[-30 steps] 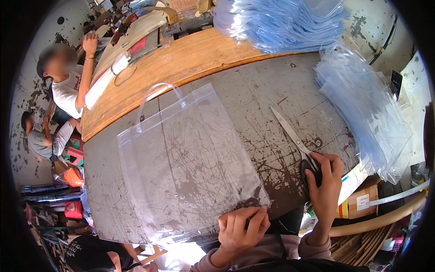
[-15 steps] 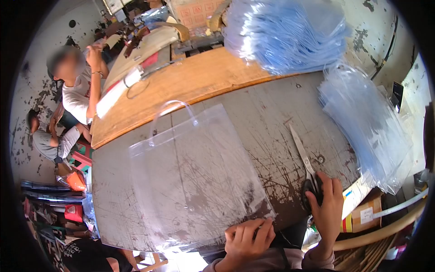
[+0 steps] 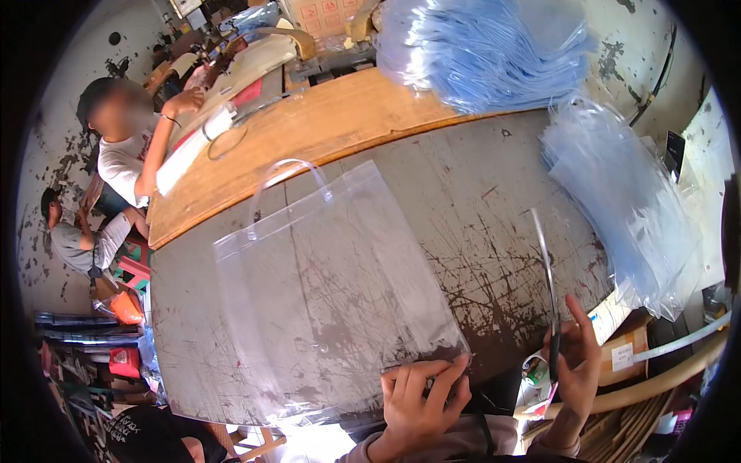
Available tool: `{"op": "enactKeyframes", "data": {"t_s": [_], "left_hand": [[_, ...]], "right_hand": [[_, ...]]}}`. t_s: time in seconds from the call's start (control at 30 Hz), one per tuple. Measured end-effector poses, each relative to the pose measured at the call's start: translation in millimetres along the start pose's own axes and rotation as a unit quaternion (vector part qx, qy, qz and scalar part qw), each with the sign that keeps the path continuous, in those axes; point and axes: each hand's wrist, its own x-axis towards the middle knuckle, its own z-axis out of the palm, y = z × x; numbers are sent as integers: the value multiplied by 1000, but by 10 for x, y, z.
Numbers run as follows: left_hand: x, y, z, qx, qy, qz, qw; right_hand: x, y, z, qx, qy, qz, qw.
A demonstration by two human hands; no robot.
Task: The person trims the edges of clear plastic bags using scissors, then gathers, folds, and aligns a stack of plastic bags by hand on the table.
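Observation:
A clear plastic bag (image 3: 332, 270) lies flat on the scratched grey table (image 3: 494, 185), its handle toward the far side. At the bag's near right corner is my left hand (image 3: 424, 397), fingers bent and fingertips pressed on the bag's edge. My right hand (image 3: 579, 363) holds scissors (image 3: 546, 270) by their dark handles at the table's right near edge. The scissors are turned edge-on, blades together and pointing away from me.
Blue-tinted plastic bags are heaped (image 3: 502, 54) at the back, and another stack (image 3: 617, 201) lies on the right. A wooden board (image 3: 324, 123) borders the far side. Two people (image 3: 127, 166) are on the left; a dark cap (image 3: 147, 436) shows at lower left.
My right hand has lifted the scissors and turned them from flat to edge-on, moving slightly right. My left hand stays at the bag's corner. The person at left has lowered an arm.

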Motion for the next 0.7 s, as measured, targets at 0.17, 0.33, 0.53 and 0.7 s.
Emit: {"op": "enactKeyframes", "data": {"t_s": [0.17,0.33,0.53,0.7], "left_hand": [[10,-13,89,6,18,25,999],[-23,-28,89,6,35,41,999],[-38,-28,105,11,42,48,998],[-40,-26,128,39,72,60,995]], "right_hand": [[-270,119,87,155,-114,20,981],[-479,113,160,174,-184,191,948],[-535,103,242,-74,-230,164,956],[-522,99,316,-265,-178,3,948]]}}
